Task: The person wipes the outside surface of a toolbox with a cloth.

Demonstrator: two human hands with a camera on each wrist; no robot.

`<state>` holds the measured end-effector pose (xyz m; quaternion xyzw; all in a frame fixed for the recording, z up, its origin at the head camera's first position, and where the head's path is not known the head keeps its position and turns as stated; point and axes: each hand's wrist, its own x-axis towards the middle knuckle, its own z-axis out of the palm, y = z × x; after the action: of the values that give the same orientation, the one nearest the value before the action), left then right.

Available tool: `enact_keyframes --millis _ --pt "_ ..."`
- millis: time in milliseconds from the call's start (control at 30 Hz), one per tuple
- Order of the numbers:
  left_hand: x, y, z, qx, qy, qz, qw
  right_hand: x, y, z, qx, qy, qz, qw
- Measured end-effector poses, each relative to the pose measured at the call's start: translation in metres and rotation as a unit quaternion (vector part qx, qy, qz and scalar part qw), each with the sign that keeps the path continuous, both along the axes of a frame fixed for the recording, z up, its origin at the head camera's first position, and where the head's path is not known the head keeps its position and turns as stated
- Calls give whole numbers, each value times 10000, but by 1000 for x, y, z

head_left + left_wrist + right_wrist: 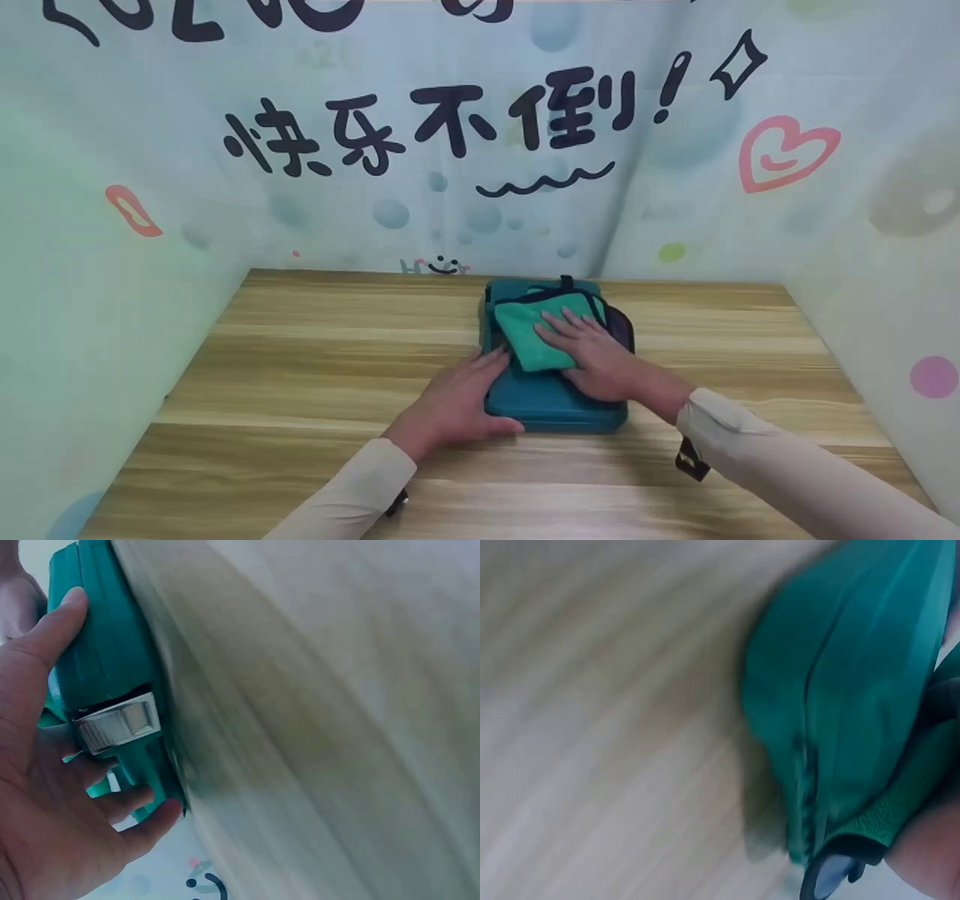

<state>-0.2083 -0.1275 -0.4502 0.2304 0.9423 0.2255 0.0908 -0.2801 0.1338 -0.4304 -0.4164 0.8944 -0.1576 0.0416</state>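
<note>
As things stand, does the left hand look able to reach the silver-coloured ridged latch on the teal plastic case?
Most likely yes: the left hand is at the side of the teal plastic case, and the left wrist view shows the silver-coloured ridged latch uncovered, between thumb and fingers.

From here I see a rectangular teal case [555,412] with a silvery latch [120,724], a green, black-edged fabric pouch [529,341], a tan-and-brown streaked wood-grain surface [300,375], beige sleeves [795,457], and a pale backdrop [442,176] lettered black.

Two hands [456,397] [600,364], one teal case [551,401], one green pouch [526,331] — and one wooden table [300,375].
</note>
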Motion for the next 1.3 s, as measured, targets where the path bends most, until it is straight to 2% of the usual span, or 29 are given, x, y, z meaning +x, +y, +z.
enact_keyframes --millis 200,300,367,467,567,767,867,967,1100,1300 --pt "1 -1 -7 695 -149 41 9975 35 -7 -5 -83 258 231 9994" --pt "-1 -1 -11 948 115 -161 9953 53 -14 -7 -135 308 412 9986" --pt "-2 -3 -12 923 346 -266 9948 63 -19 -8 -145 338 529 9979" --pt "-2 -6 -12 665 674 -322 9950 77 -25 -10 -110 354 617 9974" --pt "-1 -8 -11 532 662 -208 9962 86 -28 -11 -54 434 698 9966" --pt "2 -9 -9 543 426 27 9976 88 -26 -11 50 474 931 9945" --pt "1 -9 -9 467 514 -40 9976 86 -22 -9 112 397 992 9942" --pt "1 -8 -10 332 824 -189 9959 86 -16 -10 90 389 985 9943" --pt "-1 -7 -12 232 1063 -237 9938 87 -7 -12 -11 446 828 9956" --pt "-3 -6 -12 456 809 -187 9955 85 8 -12 -128 336 408 9985"
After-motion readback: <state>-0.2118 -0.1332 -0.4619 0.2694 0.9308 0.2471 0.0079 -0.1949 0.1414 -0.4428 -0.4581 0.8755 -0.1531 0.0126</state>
